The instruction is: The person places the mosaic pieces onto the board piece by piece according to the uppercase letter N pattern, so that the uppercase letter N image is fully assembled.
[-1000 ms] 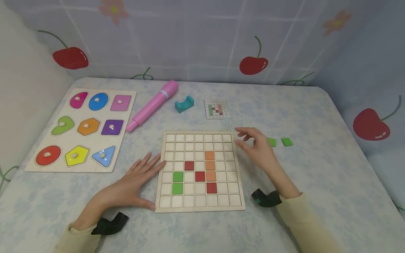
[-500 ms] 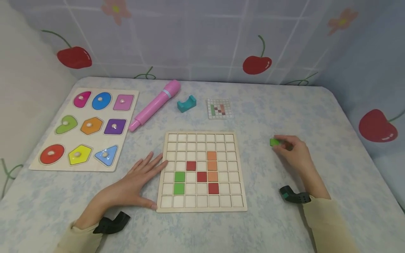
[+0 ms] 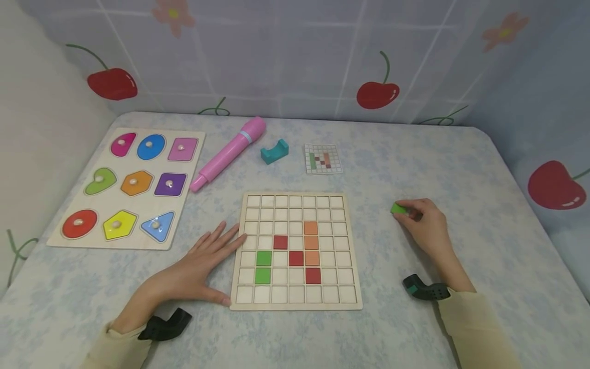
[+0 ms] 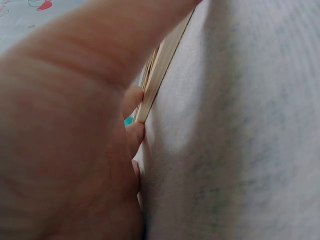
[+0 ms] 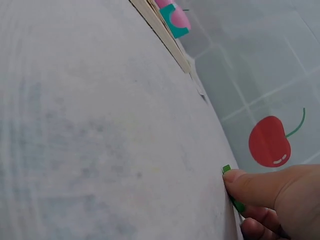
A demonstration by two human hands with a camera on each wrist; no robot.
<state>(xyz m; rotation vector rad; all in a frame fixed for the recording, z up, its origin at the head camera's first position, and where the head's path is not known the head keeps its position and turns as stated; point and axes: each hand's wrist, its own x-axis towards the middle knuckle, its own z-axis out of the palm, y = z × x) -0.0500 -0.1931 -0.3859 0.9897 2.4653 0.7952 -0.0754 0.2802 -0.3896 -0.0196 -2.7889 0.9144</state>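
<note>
A square wooden grid board (image 3: pixel 296 306) lies flat in the head view, with green, red and orange square tiles in some of its cells. My left hand (image 3: pixel 198 271) is spread on the tabletop, its fingertips and thumb at the board's left edge; the left wrist view shows fingertips against the board's side (image 4: pixel 159 70). Right of the board, my right hand (image 3: pixel 425 225) pinches a green square tile (image 3: pixel 398 208) between thumb and fingers, low at the tabletop. Up close in the right wrist view, the thumb covers the middle of the green tile (image 5: pixel 237 204).
Behind the board lie a small printed pattern card (image 3: pixel 323 159), a teal cradle-shaped block (image 3: pixel 274 151) and a pink microphone-shaped stick (image 3: pixel 228 154). At left is a knobbed shape puzzle (image 3: pixel 108 197). A cherry-patterned curtain (image 3: pixel 295 56) backs the table.
My right hand has moved right, from the board's upper right corner to the green tiles, and taken hold there. Of two green tiles, one shows now. The left hand stays put.
</note>
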